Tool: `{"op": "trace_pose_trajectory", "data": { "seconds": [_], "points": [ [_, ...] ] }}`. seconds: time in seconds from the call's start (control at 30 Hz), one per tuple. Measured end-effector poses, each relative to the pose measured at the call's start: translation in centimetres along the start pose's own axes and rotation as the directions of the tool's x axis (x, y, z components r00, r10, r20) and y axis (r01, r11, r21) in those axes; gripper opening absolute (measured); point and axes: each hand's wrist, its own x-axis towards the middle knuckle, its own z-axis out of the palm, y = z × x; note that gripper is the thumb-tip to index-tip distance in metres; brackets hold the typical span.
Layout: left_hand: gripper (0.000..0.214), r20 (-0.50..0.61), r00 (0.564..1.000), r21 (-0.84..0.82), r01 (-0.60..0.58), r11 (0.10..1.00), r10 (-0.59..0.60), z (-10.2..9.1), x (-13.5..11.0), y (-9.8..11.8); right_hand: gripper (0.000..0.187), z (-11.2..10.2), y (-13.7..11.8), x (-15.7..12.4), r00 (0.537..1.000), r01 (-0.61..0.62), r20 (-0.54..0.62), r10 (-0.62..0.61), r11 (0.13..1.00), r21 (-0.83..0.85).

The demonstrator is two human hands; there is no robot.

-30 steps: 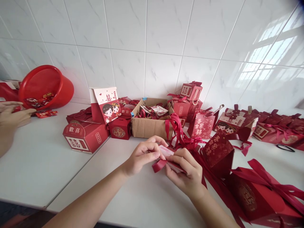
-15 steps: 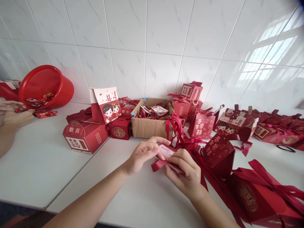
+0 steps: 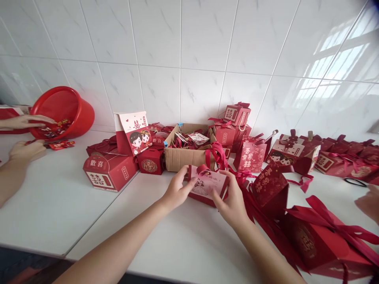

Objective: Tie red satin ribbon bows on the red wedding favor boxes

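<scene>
Between both hands is a small red gift box (image 3: pixel 205 187) with a pale pink printed front and a loop of red ribbon (image 3: pixel 203 170) at its top. My left hand (image 3: pixel 178 189) grips its left side, thumb on the front face. On the opposite side my right hand (image 3: pixel 231 197) holds the right edge, its thumb also on the front. Just behind stands an open cardboard box (image 3: pixel 189 159) filled with cards and ribbon. Long red ribbons (image 3: pixel 219 156) hang over its right corner and trail across the table to the right.
A tipped red bucket (image 3: pixel 85 114) with wrapped sweets lies at left, where another person's hands (image 3: pixel 28 152) reach. Red gift boxes (image 3: pixel 111 173) stand left and along the tiled wall. A large ribboned box (image 3: pixel 328 240) sits front right. Another hand (image 3: pixel 370 201) shows at the right edge.
The gift box has turned so its pink front faces me, and my hands have spread to its two sides. A co-worker's hand has moved into the bucket; another hand has appeared at right.
</scene>
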Motion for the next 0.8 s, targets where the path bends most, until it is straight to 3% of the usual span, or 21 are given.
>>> {"op": "trace_pose_trajectory", "data": {
  "seconds": [0.2, 0.33, 0.43, 0.53, 0.63, 0.7, 0.8],
  "points": [
    [0.027, -0.147, 0.987, -0.014, -0.062, 0.998, 0.060, -0.6, 0.0, -0.4, 0.026, -0.3, 0.3, 0.5, 0.998, 0.017, 0.068, -0.003, 0.979, -0.204],
    [0.038, -0.166, 0.957, 0.087, -0.226, 0.970, 0.238, -0.9, 0.0, -0.3, 0.028, -0.7, -0.1, 0.6, 0.998, 0.057, 0.030, -0.057, 0.998, 0.000],
    [0.046, -0.241, 0.888, 0.247, -0.335, 0.909, 0.392, -1.7, 0.5, -0.4, 0.036, -0.8, -0.2, 0.7, 0.982, 0.120, -0.165, -0.095, 0.982, 0.149],
    [0.042, -0.399, 0.820, 0.398, -0.247, 0.884, 0.409, -2.8, 1.2, -0.9, 0.040, -1.1, -0.3, 1.1, 0.922, 0.092, -0.386, 0.019, 0.959, 0.268],
    [0.039, -0.496, 0.755, 0.550, -0.110, 0.828, 0.430, -3.9, 1.8, -1.5, 0.049, -1.7, -0.6, 1.8, 0.829, 0.034, -0.537, 0.160, 0.942, 0.334],
    [0.033, -0.543, 0.715, 0.639, 0.012, 0.769, 0.441, -4.7, 2.1, -1.9, 0.057, -2.0, -0.7, 2.3, 0.782, 0.004, -0.585, 0.218, 0.935, 0.354],
    [0.026, -0.648, 0.662, 0.659, 0.239, 0.713, 0.377, -5.9, 2.5, -2.3, 0.063, -2.3, -0.3, 2.7, 0.752, -0.048, -0.596, 0.283, 0.924, 0.378]
  ]
}}
